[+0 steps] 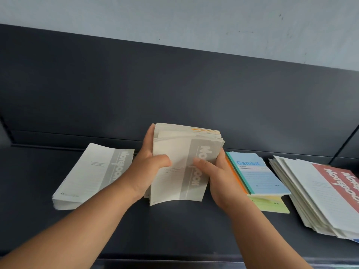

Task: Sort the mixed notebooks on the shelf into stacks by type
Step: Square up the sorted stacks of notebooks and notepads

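Two-handed, held the mixed notebook bundle tilted up on the shelf, between the grey-band stack and the Gambit stack, left hand and right hand curled round its sides, thumbs on the front cover; judged likely to fan and slide apart if either grip loosened on those thin, bowed covers.

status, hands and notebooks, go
Left hand and right hand grip the cream grey-banded notebook bundle, centre of dark shelf. Grey-banded stack left; blue Gambit stack and red-banded stack right. Nothing in the way.
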